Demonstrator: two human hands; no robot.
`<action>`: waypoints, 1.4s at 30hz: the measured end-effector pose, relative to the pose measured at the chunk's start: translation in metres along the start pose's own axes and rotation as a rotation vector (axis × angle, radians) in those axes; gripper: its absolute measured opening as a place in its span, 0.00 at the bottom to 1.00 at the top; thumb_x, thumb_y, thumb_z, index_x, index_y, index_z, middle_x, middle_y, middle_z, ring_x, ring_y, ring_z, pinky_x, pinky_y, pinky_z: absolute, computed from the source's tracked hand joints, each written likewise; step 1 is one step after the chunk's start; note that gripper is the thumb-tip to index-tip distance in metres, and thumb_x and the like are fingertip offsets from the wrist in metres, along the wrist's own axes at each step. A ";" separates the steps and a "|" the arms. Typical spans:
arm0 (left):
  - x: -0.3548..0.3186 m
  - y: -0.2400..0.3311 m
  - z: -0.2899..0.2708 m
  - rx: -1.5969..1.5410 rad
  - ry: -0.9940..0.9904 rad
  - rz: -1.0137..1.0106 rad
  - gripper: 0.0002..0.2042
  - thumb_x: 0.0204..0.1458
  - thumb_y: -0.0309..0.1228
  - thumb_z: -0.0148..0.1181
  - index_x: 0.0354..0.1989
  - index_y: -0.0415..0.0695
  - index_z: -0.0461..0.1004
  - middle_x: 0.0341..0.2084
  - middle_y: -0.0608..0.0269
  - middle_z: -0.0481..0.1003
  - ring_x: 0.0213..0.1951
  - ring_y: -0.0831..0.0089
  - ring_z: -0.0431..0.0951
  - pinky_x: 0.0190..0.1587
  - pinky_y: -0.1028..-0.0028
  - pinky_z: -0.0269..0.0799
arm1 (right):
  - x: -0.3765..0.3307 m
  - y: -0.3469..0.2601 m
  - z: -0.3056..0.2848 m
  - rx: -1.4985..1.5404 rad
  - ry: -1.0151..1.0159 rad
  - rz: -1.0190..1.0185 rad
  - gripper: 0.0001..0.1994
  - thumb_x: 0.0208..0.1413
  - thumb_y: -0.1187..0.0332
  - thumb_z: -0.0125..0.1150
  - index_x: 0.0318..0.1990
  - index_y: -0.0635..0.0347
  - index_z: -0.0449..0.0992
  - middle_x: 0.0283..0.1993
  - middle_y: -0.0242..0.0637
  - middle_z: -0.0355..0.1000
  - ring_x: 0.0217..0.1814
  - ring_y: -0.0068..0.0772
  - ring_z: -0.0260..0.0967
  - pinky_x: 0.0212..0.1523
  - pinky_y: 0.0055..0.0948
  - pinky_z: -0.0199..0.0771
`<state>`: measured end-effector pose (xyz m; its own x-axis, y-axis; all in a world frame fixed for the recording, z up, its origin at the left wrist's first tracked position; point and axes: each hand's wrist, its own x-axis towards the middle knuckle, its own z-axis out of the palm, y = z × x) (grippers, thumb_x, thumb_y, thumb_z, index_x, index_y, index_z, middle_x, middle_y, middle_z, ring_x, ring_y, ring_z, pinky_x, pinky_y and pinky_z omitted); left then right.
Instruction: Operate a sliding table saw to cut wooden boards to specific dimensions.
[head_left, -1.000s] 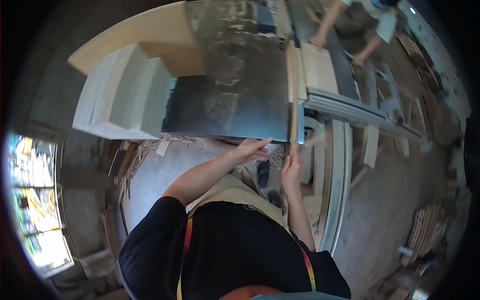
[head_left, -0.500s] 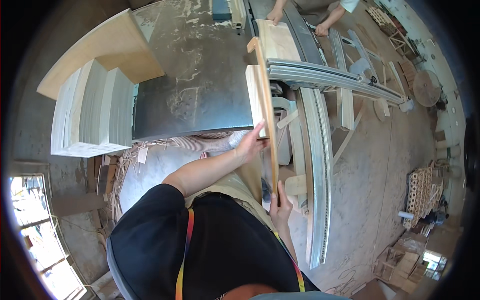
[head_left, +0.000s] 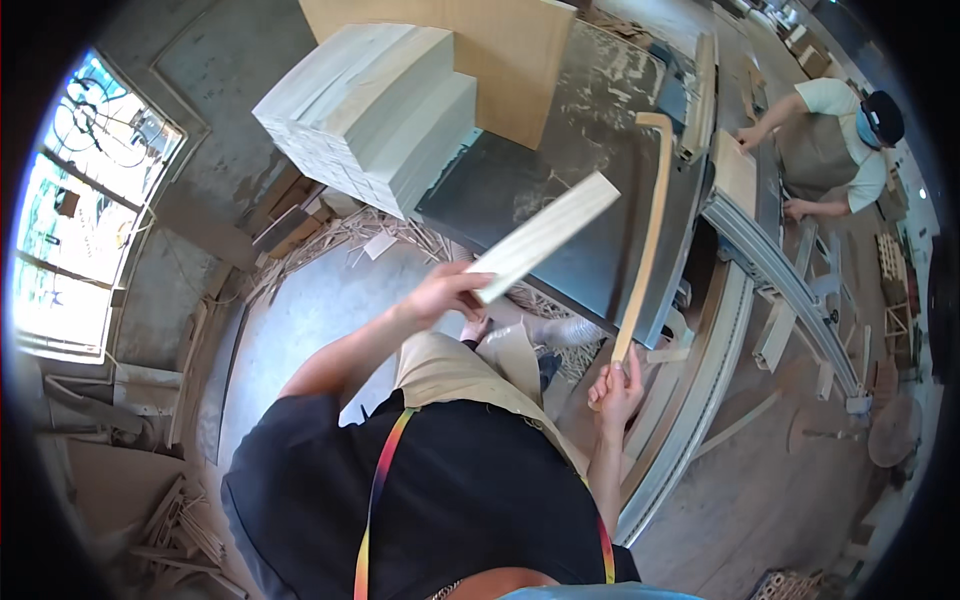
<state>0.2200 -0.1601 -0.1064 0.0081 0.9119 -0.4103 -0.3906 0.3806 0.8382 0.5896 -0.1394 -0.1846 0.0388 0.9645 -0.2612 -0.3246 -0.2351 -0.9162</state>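
Right now, seen from beside the bench:
Left hand: the left hand is closed around the near end of a flat pale board, fingers curled over its edge.
Flat pale board: it angles up and away from that hand, lifted clear above the dark saw table, its far end over the tabletop.
Right hand: the right hand grips the lower end of a long thin strip, thumb and fingers wrapped tight.
Long thin strip: it stands nearly upright along the table's near edge, and its top looks bent over, which may be the lens.
Apart or touching: board and strip are near each other but not touching.
Stacked boards: a stepped stack of pale boards sits at the table's far left corner, with a tan sheet just behind it.
Floor: wood scraps lie below the stack.
Metal rail: a long grey rail runs along the right side.
Other worker: a second person leans over the far end of the machine, both hands on a piece of wood; whether they press or just rest I cannot tell.
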 end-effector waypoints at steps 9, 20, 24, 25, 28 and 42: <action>-0.089 0.072 -0.118 -0.063 0.237 0.236 0.18 0.63 0.37 0.60 0.49 0.31 0.74 0.29 0.52 0.78 0.24 0.66 0.80 0.28 0.72 0.76 | -0.005 0.058 0.027 0.112 -0.152 0.167 0.24 0.71 0.74 0.50 0.74 0.51 0.64 0.30 0.33 0.69 0.17 0.15 0.54 0.15 0.19 0.59; -0.070 0.087 -0.159 -0.219 0.308 0.238 0.22 0.63 0.44 0.63 0.47 0.31 0.74 0.33 0.50 0.77 0.27 0.63 0.80 0.34 0.67 0.78 | -0.051 0.050 0.022 -0.082 -0.079 0.117 0.25 0.71 0.73 0.50 0.74 0.51 0.64 0.31 0.33 0.70 0.17 0.15 0.54 0.14 0.18 0.58; -0.054 0.082 -0.145 -0.301 0.514 0.266 0.26 0.63 0.48 0.64 0.46 0.30 0.73 0.34 0.50 0.76 0.29 0.62 0.82 0.36 0.69 0.79 | -0.065 0.047 0.026 -0.204 -0.064 0.048 0.25 0.71 0.75 0.49 0.74 0.53 0.64 0.30 0.32 0.70 0.17 0.14 0.54 0.13 0.18 0.57; -0.051 0.080 -0.140 -0.305 0.535 0.317 0.27 0.62 0.49 0.64 0.46 0.30 0.73 0.34 0.50 0.75 0.30 0.62 0.82 0.36 0.69 0.79 | -0.069 0.046 0.027 -0.213 -0.056 0.047 0.25 0.71 0.75 0.49 0.74 0.53 0.64 0.30 0.32 0.70 0.17 0.14 0.54 0.13 0.18 0.57; -0.050 0.076 -0.127 -0.337 0.605 0.463 0.31 0.61 0.53 0.65 0.46 0.28 0.72 0.36 0.50 0.74 0.32 0.61 0.83 0.35 0.71 0.80 | -0.079 0.044 0.025 -0.225 -0.042 0.044 0.25 0.71 0.75 0.50 0.74 0.53 0.64 0.30 0.31 0.70 0.18 0.14 0.54 0.13 0.17 0.56; -0.046 0.106 -0.095 0.815 0.660 0.177 0.31 0.66 0.53 0.56 0.28 0.31 0.79 0.19 0.58 0.77 0.22 0.72 0.78 0.25 0.76 0.73 | -0.009 -0.031 -0.004 -0.395 0.262 -0.298 0.25 0.70 0.74 0.51 0.73 0.55 0.66 0.35 0.34 0.73 0.22 0.18 0.60 0.20 0.19 0.62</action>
<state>0.0910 -0.1765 -0.0327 -0.5847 0.7937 -0.1678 0.3989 0.4615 0.7924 0.6027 -0.1413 -0.1549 0.3249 0.9457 0.0056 0.1134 -0.0330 -0.9930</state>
